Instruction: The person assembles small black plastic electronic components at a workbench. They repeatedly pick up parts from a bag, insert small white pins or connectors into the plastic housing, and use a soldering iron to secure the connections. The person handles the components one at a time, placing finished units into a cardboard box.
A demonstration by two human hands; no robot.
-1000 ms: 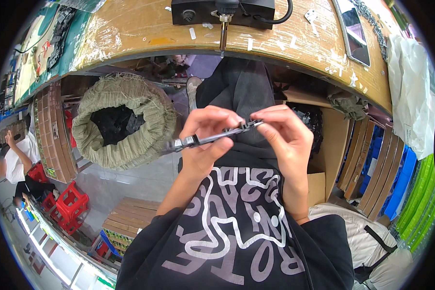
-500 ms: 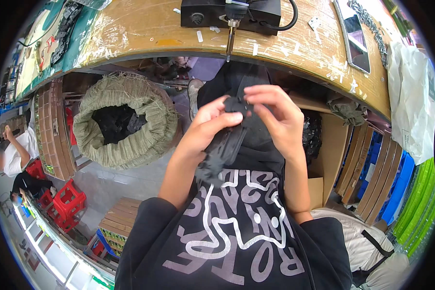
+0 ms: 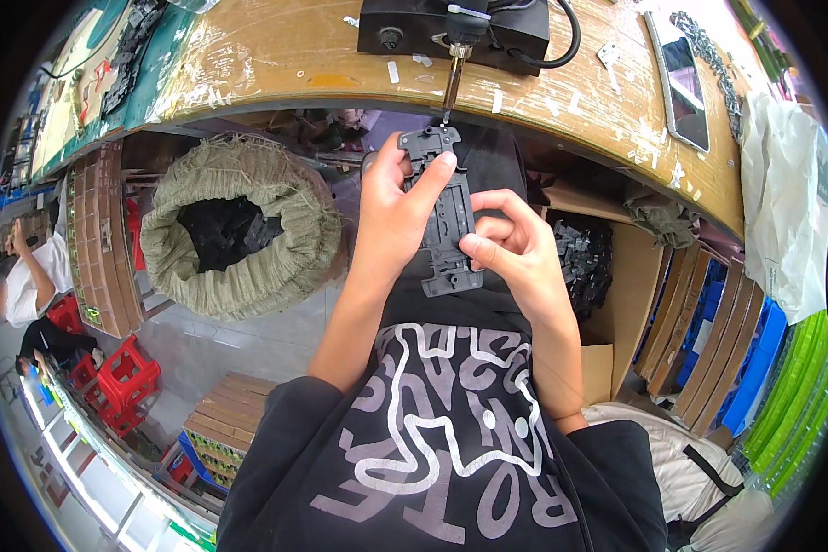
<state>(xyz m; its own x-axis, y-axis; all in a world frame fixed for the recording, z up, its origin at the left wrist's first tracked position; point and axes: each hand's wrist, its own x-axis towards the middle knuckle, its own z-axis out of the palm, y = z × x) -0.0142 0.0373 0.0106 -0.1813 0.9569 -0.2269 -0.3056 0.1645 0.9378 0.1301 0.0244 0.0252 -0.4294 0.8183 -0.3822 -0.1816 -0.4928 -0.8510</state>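
Note:
My left hand (image 3: 391, 207) is closed around the far part of a long black moulded plastic part (image 3: 451, 216), its thumb lying across the top. The part has slots, raised posts and a wider block at each end. My right hand (image 3: 515, 248) pinches the part's right edge near its lower end, fingers curled; whether a smaller piece is between them is hidden. The part's far end is just below the thin metal tip of a soldering-iron-like tool (image 3: 454, 74), which points down over the bench edge. From this view I cannot tell whether they touch.
A wooden bench (image 3: 276, 64) carries a black control box (image 3: 396, 37) and a phone (image 3: 679, 87). Left of my legs stands a woven sack (image 3: 175, 276) of black parts; at right is a cardboard box (image 3: 630, 294) with more. Red stools (image 3: 129, 377) and another person (image 3: 41, 276) are far left.
The black plastic part, blurred before, is now held steady and upright with its far end nearer the tool's tip. My right hand has moved down from its far end to its lower right edge.

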